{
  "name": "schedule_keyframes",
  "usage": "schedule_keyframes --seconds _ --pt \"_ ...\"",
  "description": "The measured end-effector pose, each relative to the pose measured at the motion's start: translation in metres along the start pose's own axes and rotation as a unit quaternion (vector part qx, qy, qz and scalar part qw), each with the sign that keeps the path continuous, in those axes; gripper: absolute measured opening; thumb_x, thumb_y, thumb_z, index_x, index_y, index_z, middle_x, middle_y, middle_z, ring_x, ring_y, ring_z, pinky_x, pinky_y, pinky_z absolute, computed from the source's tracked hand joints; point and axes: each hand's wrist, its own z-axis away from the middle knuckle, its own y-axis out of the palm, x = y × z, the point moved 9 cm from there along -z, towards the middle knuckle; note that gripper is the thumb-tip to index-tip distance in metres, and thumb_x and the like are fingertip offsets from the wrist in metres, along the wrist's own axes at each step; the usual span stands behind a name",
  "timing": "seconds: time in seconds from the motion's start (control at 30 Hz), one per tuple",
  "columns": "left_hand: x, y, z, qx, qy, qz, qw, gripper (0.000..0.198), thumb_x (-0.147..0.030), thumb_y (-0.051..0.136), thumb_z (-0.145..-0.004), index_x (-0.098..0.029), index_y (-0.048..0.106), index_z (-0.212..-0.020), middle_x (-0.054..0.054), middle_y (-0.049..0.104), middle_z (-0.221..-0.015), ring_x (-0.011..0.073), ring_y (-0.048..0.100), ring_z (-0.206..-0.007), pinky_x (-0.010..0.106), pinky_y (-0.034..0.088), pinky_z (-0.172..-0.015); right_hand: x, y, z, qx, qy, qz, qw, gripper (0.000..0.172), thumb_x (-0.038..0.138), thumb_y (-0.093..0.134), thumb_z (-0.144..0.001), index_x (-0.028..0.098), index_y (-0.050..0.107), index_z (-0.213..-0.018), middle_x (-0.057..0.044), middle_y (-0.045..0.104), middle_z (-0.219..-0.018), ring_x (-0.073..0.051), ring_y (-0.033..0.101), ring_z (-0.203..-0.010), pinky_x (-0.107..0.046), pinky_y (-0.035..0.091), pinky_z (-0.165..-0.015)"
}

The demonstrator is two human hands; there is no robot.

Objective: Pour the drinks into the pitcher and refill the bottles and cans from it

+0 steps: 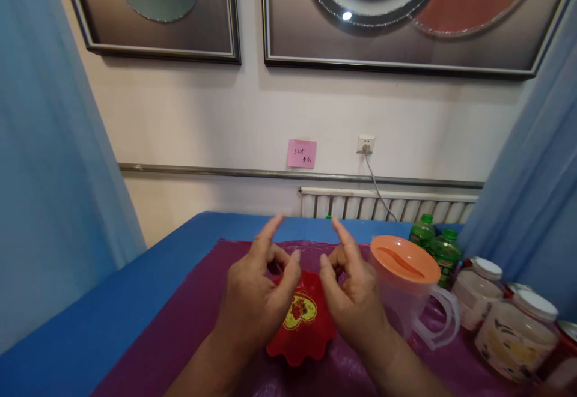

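My left hand [256, 289] is raised over the left side of a red scalloped dish [300, 340] with a yellow pattern in its middle. Its index finger points up and its thumb stands apart from it; nothing is held. My right hand [354, 292] mirrors it above the dish's right side, index finger extended, also holding nothing. The two hands do not touch each other. Just right of my right hand stands a clear plastic pitcher [392, 301] with an orange lid.
A purple sheet [180, 319] lies on the blue-covered table [103, 301]. Green bottles [446, 253] and white-lidded jars [516, 337] stand at the right. Behind are a radiator [433, 205] and a plugged-in cord [376, 184]. Blue curtains [54, 145] hang on both sides.
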Motion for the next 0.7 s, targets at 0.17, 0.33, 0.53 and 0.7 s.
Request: schedule_keyframes --seconds 0.17,0.33,0.53,0.7 --pt "-0.034 0.011 0.011 0.073 0.103 -0.019 0.992 0.023 -0.024 0.055 -0.093 -0.022 0.059 -0.071 -0.002 0.062 -0.061 0.0127 0.059 -0.054 0.025 0.045 -0.052 0.031 0.01 0.008 0.068 -0.084 0.002 0.994 0.015 0.016 0.046 -0.094 0.021 0.06 -0.091 -0.001 0.062 -0.077 -0.015 0.059 -0.067 -0.028 0.045 -0.062" --pt "-0.055 0.003 0.018 0.073 0.145 -0.001 0.987 0.026 -0.015 0.051 -0.092 -0.021 0.052 -0.067 -0.004 0.052 -0.056 0.0103 0.05 -0.049 0.025 0.039 -0.049 0.052 0.006 0.016 0.056 -0.135 0.005 0.989 0.011 0.016 0.047 -0.091 0.021 0.052 -0.082 0.0 0.058 -0.07 -0.014 0.054 -0.061 -0.026 0.04 -0.056" --pt "-0.049 -0.014 0.019 0.036 0.124 0.061 0.99 0.033 -0.012 0.057 -0.092 -0.022 0.042 -0.063 -0.006 0.046 -0.056 0.0082 0.044 -0.048 0.025 0.037 -0.049 0.063 0.003 0.017 0.074 -0.106 -0.01 0.992 0.009 0.016 0.048 -0.091 0.02 0.057 -0.093 -0.002 0.063 -0.076 -0.015 0.059 -0.065 -0.029 0.044 -0.062" --pt "-0.037 -0.027 0.016 -0.025 0.076 0.159 0.984 0.035 -0.008 0.059 -0.091 -0.021 0.042 -0.064 -0.007 0.047 -0.058 0.0076 0.05 -0.052 0.023 0.041 -0.052 0.046 0.006 0.037 0.187 -0.043 0.001 0.982 0.019 0.009 0.048 -0.088 0.02 0.06 -0.098 -0.001 0.067 -0.082 -0.013 0.063 -0.07 -0.025 0.048 -0.066"
